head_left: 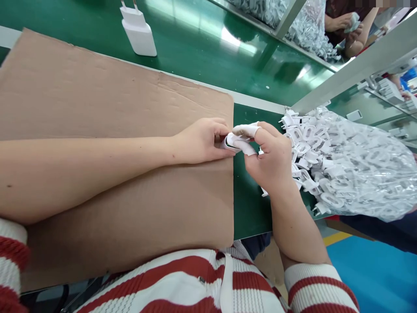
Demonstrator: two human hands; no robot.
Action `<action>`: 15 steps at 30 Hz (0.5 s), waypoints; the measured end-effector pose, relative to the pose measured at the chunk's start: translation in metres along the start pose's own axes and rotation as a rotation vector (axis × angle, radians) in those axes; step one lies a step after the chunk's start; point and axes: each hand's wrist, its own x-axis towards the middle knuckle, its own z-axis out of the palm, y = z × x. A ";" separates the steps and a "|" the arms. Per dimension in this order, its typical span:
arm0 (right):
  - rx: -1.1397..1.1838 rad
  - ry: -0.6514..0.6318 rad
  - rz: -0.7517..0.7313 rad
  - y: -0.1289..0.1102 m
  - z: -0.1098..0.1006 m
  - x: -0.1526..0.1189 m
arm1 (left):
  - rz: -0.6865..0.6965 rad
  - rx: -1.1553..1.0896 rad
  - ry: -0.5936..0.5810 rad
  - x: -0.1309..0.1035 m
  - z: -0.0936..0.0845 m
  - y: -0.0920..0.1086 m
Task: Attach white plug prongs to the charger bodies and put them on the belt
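Over the right edge of the cardboard, my left hand (206, 141) grips a small white charger housing (230, 148) between thumb and fingers. A dark gap shows along its open end. My right hand (270, 158) wears white finger covers on thumb and forefinger, and these are closed at that same end. What they pinch is mostly hidden; it looks like a white piece of the charger. Just beyond my right hand lies a heap of white plug parts (304, 152), some with oval openings, spilling from a clear plastic bag (368, 165).
A white two-pin charger (140, 37) stands on the green bench (195, 43) behind the cardboard sheet (114, 104). A grey metal post (352, 56) slants across the right. Farther back, a co-worker's hands (345, 26) hold something whitish beside more bagged parts (309, 34).
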 end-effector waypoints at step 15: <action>-0.172 -0.160 0.126 -0.012 -0.003 0.009 | -0.024 -0.032 0.002 -0.002 0.002 -0.003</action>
